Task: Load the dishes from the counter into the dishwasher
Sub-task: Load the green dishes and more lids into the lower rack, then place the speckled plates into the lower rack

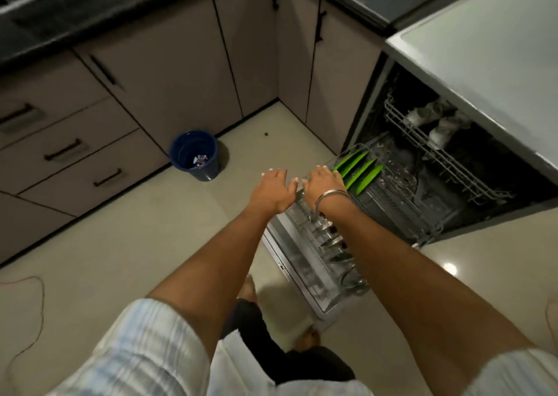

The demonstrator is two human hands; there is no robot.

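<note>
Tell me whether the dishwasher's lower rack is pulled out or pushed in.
Pulled out. The lower rack, holding green plates, extends over the open door, past the upper rack.

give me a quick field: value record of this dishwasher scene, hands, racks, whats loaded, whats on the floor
left hand: left hand open, fingers spread, at the front edge of the lower rack
right hand: right hand on the front of the lower rack, grip unclear; bracelet at the wrist
lower rack: pulled out over the open door
loaded below: three green plates standing on edge
upper rack: upper rack holds pale cups
floor: blue bin by the cabinets
</note>
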